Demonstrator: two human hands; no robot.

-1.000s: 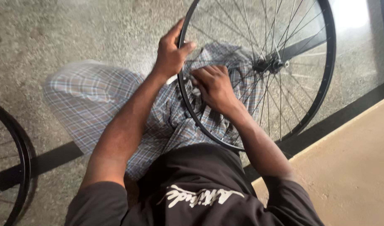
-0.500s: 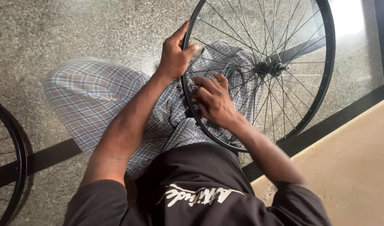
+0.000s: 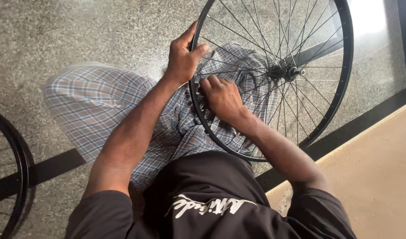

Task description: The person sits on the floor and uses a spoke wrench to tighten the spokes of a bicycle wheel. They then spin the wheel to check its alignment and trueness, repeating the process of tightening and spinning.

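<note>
On black spoked wheel [image 3: 340, 88], both hands

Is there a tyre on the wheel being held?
No: the wheel's black rim is bare, with the left hand gripping it directly and the right hand among the spokes.

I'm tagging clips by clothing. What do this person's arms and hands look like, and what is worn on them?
Both hands, left hand and right hand, are bare: no gloves, rings or watch visible. Forearms are uncovered; short dark sleeves of a black T-shirt cover only the upper arms.
</note>
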